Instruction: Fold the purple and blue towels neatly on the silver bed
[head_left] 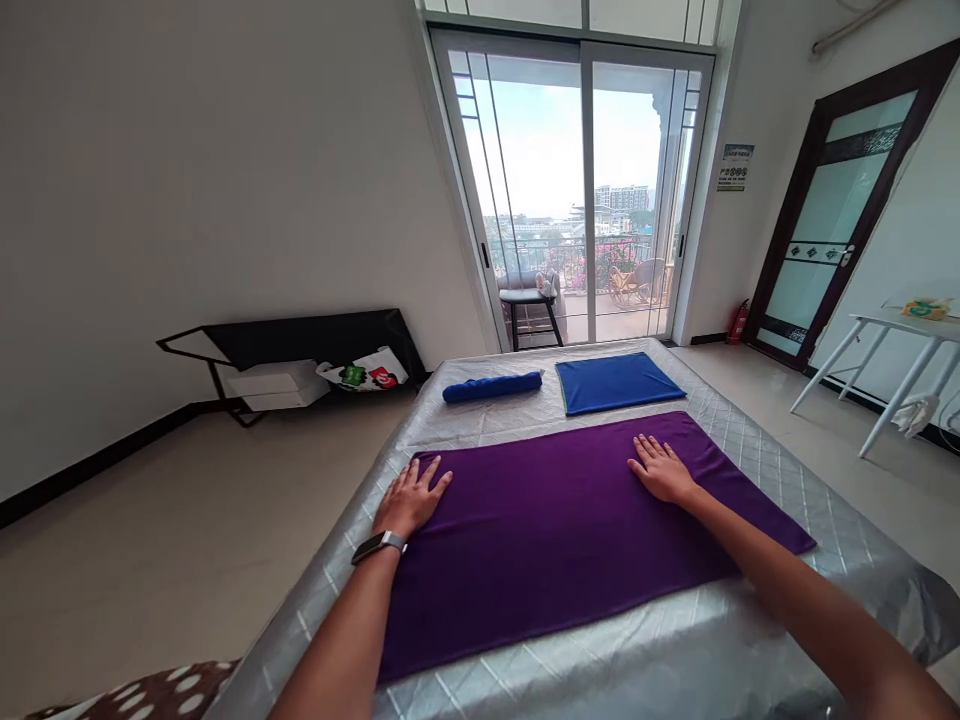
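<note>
A large purple rectangular cloth (570, 520) lies spread out on a silver-grey quilted mattress (600, 655) with a shiny cover; the person's left grip (406, 500) is open, palm down and fingers spread, at the cloth's far left corner, with the hand across its left edge and the thumb reaching inward over the fabric; the right grip (663, 470) is also open and flat, palm down on the far right part of the cloth, in from the far edge; neither grip is closed on anything, and most of the cloth lies between the two and toward the person, with its near right corner reaching out beyond the right forearm; light creases run across it near the left grip; a tightly rolled bright blue cloth (492, 387) lies beyond the far edge, toward the left; a flat blue rectangular cloth (619, 382) lies just beyond that same edge, to the right of the roll and apart from it; a wristwatch with a dark face and a pale band (380, 545) sits on the left wrist.
</note>
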